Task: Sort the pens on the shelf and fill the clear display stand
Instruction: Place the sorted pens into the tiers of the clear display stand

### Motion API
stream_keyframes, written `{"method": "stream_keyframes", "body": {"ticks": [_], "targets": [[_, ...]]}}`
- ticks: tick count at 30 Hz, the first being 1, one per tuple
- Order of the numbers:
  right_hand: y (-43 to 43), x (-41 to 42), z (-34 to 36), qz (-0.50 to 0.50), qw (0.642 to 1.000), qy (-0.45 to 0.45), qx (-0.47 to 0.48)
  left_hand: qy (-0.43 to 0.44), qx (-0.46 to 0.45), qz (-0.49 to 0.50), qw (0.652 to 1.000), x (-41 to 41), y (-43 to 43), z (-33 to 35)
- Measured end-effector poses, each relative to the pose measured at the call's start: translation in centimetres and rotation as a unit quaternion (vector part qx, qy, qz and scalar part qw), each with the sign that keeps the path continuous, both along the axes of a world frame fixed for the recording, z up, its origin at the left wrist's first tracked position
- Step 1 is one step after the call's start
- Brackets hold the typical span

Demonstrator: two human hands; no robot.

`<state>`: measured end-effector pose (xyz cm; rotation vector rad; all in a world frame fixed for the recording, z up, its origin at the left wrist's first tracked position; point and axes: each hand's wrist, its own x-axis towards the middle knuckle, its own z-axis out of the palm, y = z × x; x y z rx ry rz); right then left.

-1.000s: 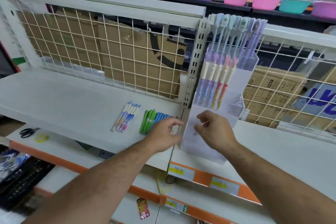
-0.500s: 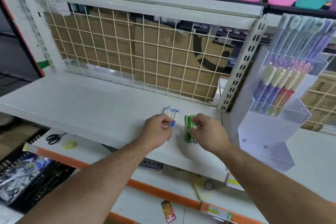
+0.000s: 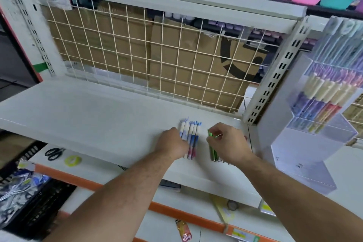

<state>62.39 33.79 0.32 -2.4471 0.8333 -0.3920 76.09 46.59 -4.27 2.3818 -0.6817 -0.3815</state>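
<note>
Work looks about half done: the stand [image 3: 306, 143] has upper tiers stocked, lower trays bare. On the shelf [image 3: 88, 114] beside it the left hand [image 3: 172, 143] grips the blue pens [image 3: 191, 135], the right hand [image 3: 225, 141] pinches the green pens [image 3: 213, 152], both bunches lying flat

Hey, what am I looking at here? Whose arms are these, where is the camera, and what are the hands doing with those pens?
No machine here: these are a person's two bare arms, filmed by one wide camera worn on the head, looking down. On the white shelf lie two bunches of pens. The left hand curls round the blue pens; the right hand pinches the green pens. The clear stand, partly filled, is at the right.
</note>
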Motion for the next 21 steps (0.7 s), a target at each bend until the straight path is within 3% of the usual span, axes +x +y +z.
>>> {"method": "stream_keyframes", "body": {"ticks": [17, 21], "targets": [[-0.8, 0.2, -0.1, -0.006, 1.0, 0.008, 0.003, -0.027, 0.069, 0.009, 0.997, 1.3, -2.1, -1.5], [-1.0, -0.5, 0.3, -0.01, 1.0, 0.002, 0.01, 0.01, 0.075, 0.003, 0.997, 1.4, -2.1, -1.2]]}}
